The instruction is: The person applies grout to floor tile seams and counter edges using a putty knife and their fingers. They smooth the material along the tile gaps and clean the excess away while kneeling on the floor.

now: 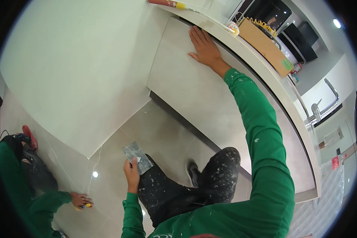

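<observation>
My left hand grips a flat, rectangular grey metal scraper above my left thigh. A small white dab of what looks like putty sits on the blade, near my thumb. My right arm is stretched up and forward. At its end my right hand lies open, fingers stretched, on the upper part of a pale grey cabinet panel. Its fingertips reach the dark gap under the countertop. No tool shows in that hand.
A white wall meets the panel at left. On the counter lie a paint roller with a red handle, a cardboard box and a tap. A co-worker's hand rests at the floor by a small yellow object.
</observation>
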The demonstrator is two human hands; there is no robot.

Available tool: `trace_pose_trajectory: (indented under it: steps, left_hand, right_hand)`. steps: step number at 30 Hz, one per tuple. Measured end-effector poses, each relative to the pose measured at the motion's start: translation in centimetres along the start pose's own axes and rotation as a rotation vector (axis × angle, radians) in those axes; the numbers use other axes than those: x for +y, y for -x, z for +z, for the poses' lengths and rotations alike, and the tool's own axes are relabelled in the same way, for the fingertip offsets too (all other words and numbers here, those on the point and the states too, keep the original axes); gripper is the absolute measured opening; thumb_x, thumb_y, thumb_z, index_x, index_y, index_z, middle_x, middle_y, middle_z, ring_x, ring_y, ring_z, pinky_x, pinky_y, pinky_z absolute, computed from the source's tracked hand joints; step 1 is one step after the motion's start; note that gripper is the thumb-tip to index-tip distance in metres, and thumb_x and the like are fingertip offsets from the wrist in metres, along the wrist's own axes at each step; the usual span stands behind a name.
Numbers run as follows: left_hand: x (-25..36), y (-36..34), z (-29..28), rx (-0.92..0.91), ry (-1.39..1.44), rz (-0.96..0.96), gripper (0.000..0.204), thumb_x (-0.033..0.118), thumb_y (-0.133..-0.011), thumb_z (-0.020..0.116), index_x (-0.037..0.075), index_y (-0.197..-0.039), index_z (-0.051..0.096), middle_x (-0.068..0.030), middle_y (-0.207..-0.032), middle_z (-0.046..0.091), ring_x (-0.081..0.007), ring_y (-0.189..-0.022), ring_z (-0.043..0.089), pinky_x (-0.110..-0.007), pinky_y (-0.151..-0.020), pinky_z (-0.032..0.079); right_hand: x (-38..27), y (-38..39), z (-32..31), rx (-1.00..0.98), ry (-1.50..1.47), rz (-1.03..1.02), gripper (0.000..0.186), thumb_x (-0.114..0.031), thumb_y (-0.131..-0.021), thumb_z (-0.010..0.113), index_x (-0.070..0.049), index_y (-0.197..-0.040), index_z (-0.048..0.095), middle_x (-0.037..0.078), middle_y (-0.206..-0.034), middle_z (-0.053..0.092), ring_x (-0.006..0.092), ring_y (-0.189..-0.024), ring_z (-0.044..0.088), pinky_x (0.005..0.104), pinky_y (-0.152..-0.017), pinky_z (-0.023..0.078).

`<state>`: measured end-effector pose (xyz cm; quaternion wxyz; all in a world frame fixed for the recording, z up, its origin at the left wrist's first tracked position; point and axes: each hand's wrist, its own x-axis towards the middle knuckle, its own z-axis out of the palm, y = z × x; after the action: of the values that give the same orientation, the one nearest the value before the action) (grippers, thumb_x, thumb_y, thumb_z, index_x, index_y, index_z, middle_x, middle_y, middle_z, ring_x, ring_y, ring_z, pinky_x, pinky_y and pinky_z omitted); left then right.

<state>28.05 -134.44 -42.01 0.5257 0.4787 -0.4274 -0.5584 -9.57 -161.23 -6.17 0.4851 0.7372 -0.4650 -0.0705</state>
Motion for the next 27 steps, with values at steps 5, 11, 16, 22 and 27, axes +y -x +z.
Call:
trace_pose_trajectory:
  steps: [5,11,16,22,27]
  left_hand:
    - [-0.8,-0.3,3.6,0.021,-0.282,0.168,0.030,0.026,-0.101,0.057,-0.003,-0.102,0.066,-0.0160,-0.092,0.069,-0.0280,-0.082,0.062,-0.039,-0.078,0.047]
    - [-0.3,0.3,4.7,0.007,-0.750,0.291,0.031,0.026,-0.097,0.060,-0.002,-0.084,0.058,-0.0195,-0.083,0.058,-0.0400,-0.083,0.053,-0.048,-0.075,0.040]
    - [-1.0,0.3,4.8,0.098,-0.785,0.307,0.032,0.025,-0.097,0.060,-0.002,-0.081,0.055,-0.0199,-0.081,0.056,-0.0414,-0.081,0.052,-0.049,-0.074,0.040]
    - [-1.5,0.5,6.0,0.082,-0.763,0.334,0.028,0.025,-0.098,0.058,-0.001,-0.089,0.060,-0.0197,-0.085,0.058,-0.0397,-0.083,0.054,-0.047,-0.073,0.041]
    - [-1.2,0.6,7.2,0.005,-0.716,0.265,0.023,0.022,-0.096,0.060,-0.001,-0.092,0.063,-0.0201,-0.088,0.061,-0.0411,-0.085,0.054,-0.048,-0.078,0.042]
  right_hand:
    - [-0.5,-3.8,1.7,0.049,0.068,-0.006,0.089,-0.055,-0.088,0.060,0.006,-0.148,0.033,0.019,-0.158,0.030,0.0315,-0.149,0.022,0.0432,-0.123,0.019]
    - [0.4,-6.5,4.2,0.069,0.047,0.002,0.088,-0.053,-0.089,0.061,0.006,-0.148,0.033,0.019,-0.158,0.031,0.0316,-0.149,0.023,0.0442,-0.123,0.018]
    - [0.0,-6.7,3.7,0.051,0.059,0.008,0.084,-0.047,-0.088,0.063,0.007,-0.147,0.036,0.019,-0.157,0.033,0.0311,-0.149,0.023,0.0438,-0.123,0.018]
    - [1.4,4.5,1.3,0.074,-0.231,0.033,0.081,-0.030,-0.079,0.076,0.009,-0.142,0.041,0.019,-0.153,0.037,0.0294,-0.147,0.028,0.0418,-0.123,0.021]
    - [4.1,13.3,-2.8,-0.088,-0.152,0.074,0.083,-0.030,-0.082,0.073,0.006,-0.147,0.035,0.018,-0.157,0.032,0.0299,-0.148,0.027,0.0430,-0.122,0.022]
